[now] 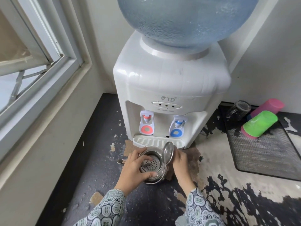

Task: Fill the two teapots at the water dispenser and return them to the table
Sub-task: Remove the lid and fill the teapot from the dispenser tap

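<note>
Biggest risk I can see: the teapot (pixel 152 165) sits on the surface right in front of the drip tray (pixel 158 142), not under either tap, so it has to be lifted and lined up with the blue tap (pixel 177 126) or the red tap (pixel 146 123). If it ends up off-centre, water will hit the rim or the flipped-up lid (pixel 168 152) and splash onto that already flaking surface (pixel 101 160). The red one is probably hot (the label's too small to read, so I'm guessing), and a glass pot in bare hands under hot water sounds like a scald waiting to happen. The lid could also flop shut mid-pour if nobody holds it.

Left hand (pixel 135 168) is wrapped around the pot's left side, fingers curled over the rim and thumb near the strainer (pixel 150 163). Right hand (pixel 180 162) is on the pot's right side just behind the raised lid; its fingers look curled on something there, probably the handle, but I can't actually see it. Only one teapot is in view.
</note>
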`<state>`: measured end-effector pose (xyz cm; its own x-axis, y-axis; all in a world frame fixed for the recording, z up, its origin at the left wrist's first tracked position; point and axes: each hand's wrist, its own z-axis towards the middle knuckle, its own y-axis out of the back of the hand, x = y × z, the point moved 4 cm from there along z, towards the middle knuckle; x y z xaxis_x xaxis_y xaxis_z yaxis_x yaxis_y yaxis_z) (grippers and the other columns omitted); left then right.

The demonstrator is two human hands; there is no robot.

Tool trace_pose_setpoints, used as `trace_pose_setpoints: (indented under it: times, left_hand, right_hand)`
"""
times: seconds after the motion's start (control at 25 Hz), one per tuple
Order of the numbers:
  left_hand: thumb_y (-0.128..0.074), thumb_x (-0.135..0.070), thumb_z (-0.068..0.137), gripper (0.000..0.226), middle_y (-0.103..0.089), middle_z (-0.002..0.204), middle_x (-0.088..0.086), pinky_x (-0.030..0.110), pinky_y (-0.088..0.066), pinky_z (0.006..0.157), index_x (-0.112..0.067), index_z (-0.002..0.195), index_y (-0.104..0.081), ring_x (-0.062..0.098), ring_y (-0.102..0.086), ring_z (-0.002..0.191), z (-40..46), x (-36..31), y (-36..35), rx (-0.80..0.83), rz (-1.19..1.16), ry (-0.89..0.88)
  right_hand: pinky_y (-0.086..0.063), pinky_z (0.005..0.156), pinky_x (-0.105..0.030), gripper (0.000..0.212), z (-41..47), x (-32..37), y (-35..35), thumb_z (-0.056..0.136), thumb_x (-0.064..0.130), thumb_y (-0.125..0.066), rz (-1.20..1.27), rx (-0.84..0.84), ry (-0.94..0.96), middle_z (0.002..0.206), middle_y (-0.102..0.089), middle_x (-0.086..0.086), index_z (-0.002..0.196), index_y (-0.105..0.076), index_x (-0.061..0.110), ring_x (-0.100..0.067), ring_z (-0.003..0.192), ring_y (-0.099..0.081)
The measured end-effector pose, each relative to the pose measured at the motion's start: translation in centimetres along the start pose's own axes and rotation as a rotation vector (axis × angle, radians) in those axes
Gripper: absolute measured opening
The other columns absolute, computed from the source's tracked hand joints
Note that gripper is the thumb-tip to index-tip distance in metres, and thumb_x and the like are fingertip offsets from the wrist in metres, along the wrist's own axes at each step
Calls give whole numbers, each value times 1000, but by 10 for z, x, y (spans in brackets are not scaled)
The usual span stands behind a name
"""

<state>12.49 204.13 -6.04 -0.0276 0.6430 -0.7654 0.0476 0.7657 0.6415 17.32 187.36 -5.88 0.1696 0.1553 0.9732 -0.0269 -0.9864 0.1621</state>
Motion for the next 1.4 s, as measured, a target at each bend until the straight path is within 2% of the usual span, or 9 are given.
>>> trace_pose_setpoints:
  times: [0.2, 0.56, 0.72, 0.88, 1.0, 1.08, 1.16, 1.24, 1.4]
  left_hand:
    - [-77, -52, 59, 49, -38, 128, -22, 27, -29, 102, -31, 101, -66, 2, -35, 120, -1, 1, 0, -8, -18, -13]
    - [-69, -67, 54, 55, -42, 126, -23, 28, -34, 96, -32, 94, -55, 2, -41, 118, -3, 0, 2, -28, -42, -45]
    - [-70, -63, 60, 67, -44, 127, -16, 27, -39, 101, -32, 114, -42, 5, -45, 119, -6, -3, 3, -51, -2, -105]
    - [-69, -56, 66, 83, -41, 138, 4, 35, -28, 112, -12, 129, -39, 19, -37, 131, -20, -6, 4, -225, 121, -140]
    - [-83, -38, 59, 89, -43, 132, 22, 33, -21, 111, -1, 127, -40, 26, -34, 127, -43, -1, 1, -492, 78, 37]
    - [-89, -20, 51, 101, -36, 133, 26, 44, -24, 111, 4, 132, -33, 32, -31, 126, -54, 10, -6, -580, -114, 289]
    - [-86, -13, 57, 108, -25, 142, 21, 47, -26, 113, 0, 141, -20, 30, -29, 133, -57, 18, -13, -486, -468, 508]
    - [-77, -12, 71, 90, -29, 148, 10, 34, -27, 111, -10, 141, -22, 18, -33, 133, -52, 19, -19, -293, -706, 516]
    - [-68, -15, 81, 78, -37, 147, 11, 44, -30, 114, -9, 143, -22, 21, -38, 133, -44, 23, -25, -188, -745, 529]
  right_hand:
    - [-34, 48, -21, 34, -17, -17, 40, 93, 20, -47, -79, -151, 113, 46, -47, 6, 60, -56, 17, -4, 42, -40]
    - [-36, 49, -25, 23, -21, -41, 72, 76, 18, -72, -670, -86, 111, 60, -46, 0, 72, -50, 10, -20, 55, -46]
    - [-41, 65, -26, 23, -24, -39, 68, 79, 14, -68, -652, -68, 73, 76, -47, 3, 95, -53, 14, -18, 75, -51]
    - [-39, 70, -16, 19, -31, -17, 47, 88, 20, -56, -402, -67, 91, 86, -52, 5, 104, -49, 25, -16, 86, -52]
    - [-43, 91, -23, 27, -31, -17, 18, 91, 29, -50, -264, 118, -51, 114, -54, -1, 117, -45, 26, -14, 106, -51]
    - [-32, 109, -33, 40, -35, -22, 2, 94, 32, -43, -187, 204, -127, 134, -45, 1, 132, -37, 22, -12, 126, -40]
    - [-20, 114, -27, 50, -42, -25, -10, 95, 35, -39, -139, 254, -151, 146, -32, 4, 141, -26, 21, -6, 134, -27]
    - [-14, 114, -24, 60, -48, -27, -18, 93, 37, -41, -115, 266, -170, 151, -20, 6, 145, -14, 21, -2, 137, -17]
    - [-13, 102, -11, 58, -47, -21, -24, 95, 33, -38, -101, 205, -197, 154, -19, 3, 145, -13, 18, 3, 128, -18]
